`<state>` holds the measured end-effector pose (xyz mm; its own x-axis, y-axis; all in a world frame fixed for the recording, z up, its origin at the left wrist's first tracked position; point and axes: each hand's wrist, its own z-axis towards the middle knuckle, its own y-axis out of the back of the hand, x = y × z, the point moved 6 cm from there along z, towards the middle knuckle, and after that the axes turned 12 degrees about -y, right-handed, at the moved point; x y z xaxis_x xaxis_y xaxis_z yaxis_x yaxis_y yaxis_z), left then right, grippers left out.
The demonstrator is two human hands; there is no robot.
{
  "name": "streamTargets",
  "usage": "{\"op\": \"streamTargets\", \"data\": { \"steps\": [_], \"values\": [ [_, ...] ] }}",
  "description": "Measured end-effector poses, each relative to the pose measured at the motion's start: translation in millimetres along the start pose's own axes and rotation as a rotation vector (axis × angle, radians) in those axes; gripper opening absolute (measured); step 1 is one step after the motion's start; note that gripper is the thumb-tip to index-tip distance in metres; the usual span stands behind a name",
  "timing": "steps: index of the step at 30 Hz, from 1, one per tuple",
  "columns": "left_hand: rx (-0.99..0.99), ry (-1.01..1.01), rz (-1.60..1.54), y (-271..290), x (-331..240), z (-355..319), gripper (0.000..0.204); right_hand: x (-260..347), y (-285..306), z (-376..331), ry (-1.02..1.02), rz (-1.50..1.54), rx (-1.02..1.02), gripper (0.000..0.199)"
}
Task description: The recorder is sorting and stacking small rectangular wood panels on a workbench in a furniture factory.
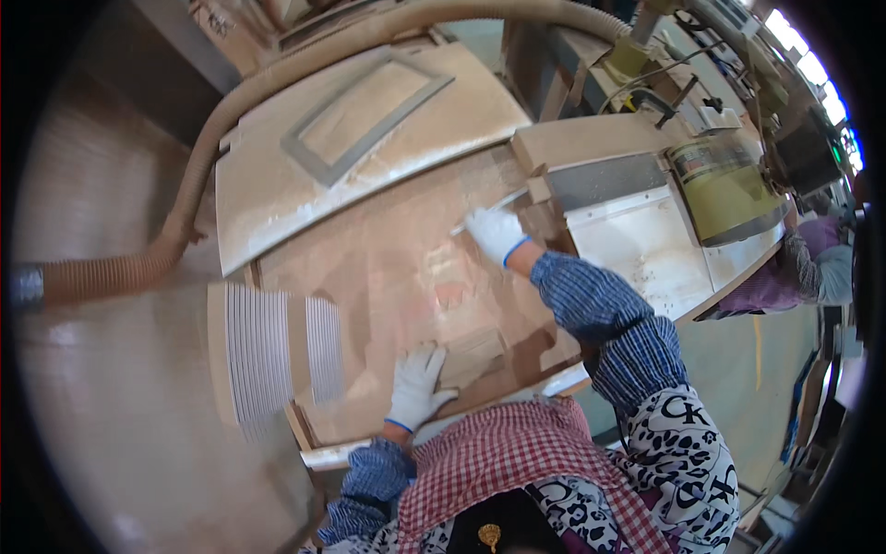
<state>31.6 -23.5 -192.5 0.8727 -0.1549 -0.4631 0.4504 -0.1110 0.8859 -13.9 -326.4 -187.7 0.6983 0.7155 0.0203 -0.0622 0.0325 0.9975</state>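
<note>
My left hand (417, 388), in a white glove with a blue cuff, lies on the wooden worktable (369, 240) near its front edge. Its fingers are stretched out, with the thumb apart, beside a flat light-brown board (472, 358). Farther forward and to the right, my right hand (496, 233), gloved the same way, has its fingers closed at a thin pale strip (510, 200). The strip runs slantwise past the fingertips toward a small wooden block (539, 190). Part of the grip is hidden beneath the glove.
Stacked white-edged panels (258, 351) stand at the left. A grey rectangular frame (318, 166) lies on the far panel. A ribbed hose (198, 171) curves round the back. At the right is a green machine housing (724, 189) beside a white metal plate (637, 245); another person's purple sleeve (759, 288) shows beyond.
</note>
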Motion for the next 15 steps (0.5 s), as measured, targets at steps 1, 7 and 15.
{"op": "streamTargets", "data": {
  "steps": [1, 7, 15],
  "values": [
    [-0.066, 0.004, -0.007, 5.7, 1.5, -1.4, 0.093, -0.5, 6.8, 6.3, 0.022, 0.002, -0.092, 0.014],
    [-0.368, 0.195, -0.075, 10.3, 13.4, -38.4, 0.073, -4.5, -13.7, 27.7, 0.041, -0.054, 0.116, 0.013],
    [-0.324, 0.501, -0.256, -20.4, 46.3, -51.7, 0.052, 29.6, -19.3, -45.7, 0.276, 0.263, 0.38, 0.057]
  ]
}}
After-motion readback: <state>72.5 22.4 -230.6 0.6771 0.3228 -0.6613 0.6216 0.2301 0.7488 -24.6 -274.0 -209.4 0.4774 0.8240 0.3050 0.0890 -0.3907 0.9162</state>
